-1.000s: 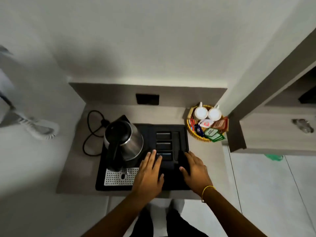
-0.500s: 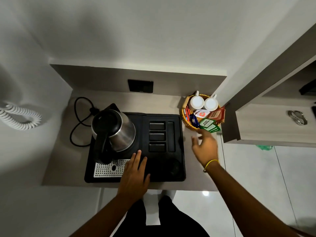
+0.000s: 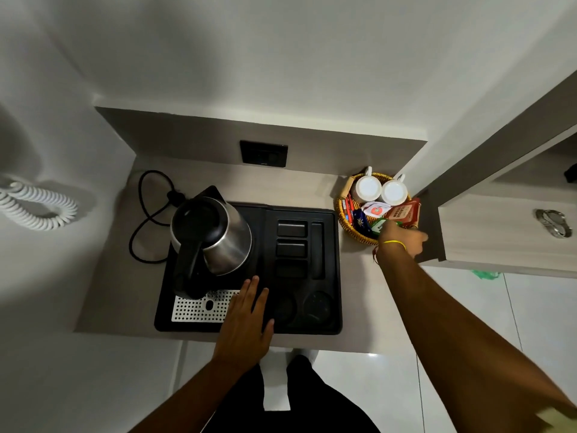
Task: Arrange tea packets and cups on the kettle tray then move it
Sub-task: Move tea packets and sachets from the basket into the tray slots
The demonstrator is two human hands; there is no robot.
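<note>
A black kettle tray (image 3: 331,326) lies on the grey counter with a steel kettle (image 3: 215,235) on its left half and bare slots and round wells on its right. My left hand (image 3: 246,320) rests flat on the tray's front edge, fingers apart. To the tray's right stands a wicker basket (image 3: 341,210) holding two white cups (image 3: 381,190) and several tea packets (image 3: 388,212). My right hand (image 3: 402,239) reaches into the basket's front over a green packet; its fingers are hidden, so I cannot tell if it grips anything.
The kettle's black cord (image 3: 146,214) loops on the counter at the left, below a wall socket (image 3: 263,153). A wooden cabinet (image 3: 499,232) with a metal handle juts out just right of the basket. A coiled white phone cord (image 3: 37,207) hangs on the left wall.
My right hand left the tray and moved right and away, into the basket of packets. My left hand slid back to the tray's front edge.
</note>
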